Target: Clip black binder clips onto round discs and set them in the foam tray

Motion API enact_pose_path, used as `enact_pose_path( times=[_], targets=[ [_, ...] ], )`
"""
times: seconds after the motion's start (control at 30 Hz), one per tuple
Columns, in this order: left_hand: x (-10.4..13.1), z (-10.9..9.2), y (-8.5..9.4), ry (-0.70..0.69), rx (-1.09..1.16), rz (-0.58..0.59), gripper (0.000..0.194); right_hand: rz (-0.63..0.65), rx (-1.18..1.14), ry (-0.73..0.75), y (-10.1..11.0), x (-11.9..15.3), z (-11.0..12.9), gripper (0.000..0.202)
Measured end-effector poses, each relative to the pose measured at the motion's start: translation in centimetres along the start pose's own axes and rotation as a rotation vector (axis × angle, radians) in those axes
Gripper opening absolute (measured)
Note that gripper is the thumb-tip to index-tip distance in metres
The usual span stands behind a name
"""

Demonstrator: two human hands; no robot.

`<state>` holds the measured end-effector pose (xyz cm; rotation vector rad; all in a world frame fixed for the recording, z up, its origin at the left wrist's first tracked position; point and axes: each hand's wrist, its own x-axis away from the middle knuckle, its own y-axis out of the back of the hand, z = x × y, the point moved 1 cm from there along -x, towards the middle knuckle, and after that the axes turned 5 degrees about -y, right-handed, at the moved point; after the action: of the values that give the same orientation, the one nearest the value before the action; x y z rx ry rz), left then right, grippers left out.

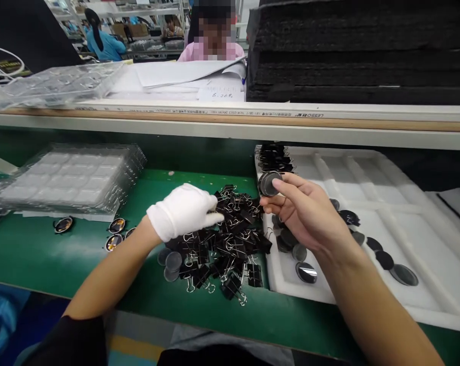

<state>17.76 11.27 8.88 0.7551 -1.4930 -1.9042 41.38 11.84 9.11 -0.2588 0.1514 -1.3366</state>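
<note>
A heap of black binder clips (235, 236) with silver wire handles lies on the green table. My left hand (186, 211), in a white glove, reaches over the heap's upper left side; its thumb and fingertips point into the clips, and whether they pinch one is hidden. My bare right hand (302, 208) holds a stack of round dark discs (270, 183) between thumb and fingers, above the left edge of the white foam tray (405, 229). Several clear round discs (173, 261) lie left of the heap. Dark round lenses (306, 272) rest in the tray.
Stacked clear plastic trays (73, 175) stand at the left, with small round framed pieces (64, 224) in front. A shelf edge (214, 122) crosses above the table. More clips (274, 157) sit at the tray's back corner. A person (214, 46) is beyond the shelf.
</note>
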Motion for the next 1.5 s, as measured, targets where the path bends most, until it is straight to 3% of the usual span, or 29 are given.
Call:
enact_pose_path(
  times=[0.13,0.2,0.27,0.4,0.5,0.57,0.7,0.77,0.83,0.97,1.03,1.37,1.5],
  targets=[
    [-0.8,-1.0,-1.9,-0.139,-0.075,0.032,0.027,0.03,-0.014,-0.025,0.0,0.0,0.1,0.016],
    [-0.9,-1.2,-1.9,-0.202,-0.107,-0.01,0.02,0.04,0.016,-0.022,0.1,0.0,0.1,0.016],
    [-0.8,-0.7,-1.3,-0.227,-0.107,-0.074,0.025,0.045,0.084,0.002,0.2,0.0,0.2,0.017],
    [0.1,0.2,0.9,-0.079,0.021,-0.309,0.031,0.117,0.336,0.093,0.7,0.3,0.8,0.018],
    [0.5,-0.6,2.2,0.104,0.324,-0.567,0.028,0.199,0.467,0.146,0.4,0.7,0.6,0.016],
    [0.7,-1.4,2.7,0.217,0.511,-0.666,0.028,0.235,0.444,0.182,-0.1,0.8,0.2,0.014],
    [0.8,-2.0,2.8,0.163,0.823,-0.515,0.047,0.243,0.338,0.236,-0.7,1.0,-0.3,0.013],
    [0.8,-1.4,2.6,0.139,0.868,-0.494,0.06,0.246,0.335,0.242,-0.8,1.2,-0.2,0.012],
    [0.8,-0.9,2.3,0.158,0.828,-0.48,0.06,0.272,0.353,0.236,-0.8,1.4,0.1,0.011],
    [0.5,-0.9,1.6,0.19,0.846,-0.241,0.05,0.31,0.398,0.22,-0.9,1.7,0.5,0.012],
    [0.4,-1.3,1.5,0.218,0.935,-0.186,0.051,0.304,0.419,0.208,-0.9,1.7,0.6,0.012],
    [0.2,-2.5,1.4,0.268,1.105,-0.072,0.044,0.373,0.4,0.152,-0.7,1.9,0.7,0.01],
    [0.3,-2.3,1.4,0.268,1.0,-0.123,0.045,0.232,0.322,0.22,0.0,1.7,1.2,0.011]
  ],
)
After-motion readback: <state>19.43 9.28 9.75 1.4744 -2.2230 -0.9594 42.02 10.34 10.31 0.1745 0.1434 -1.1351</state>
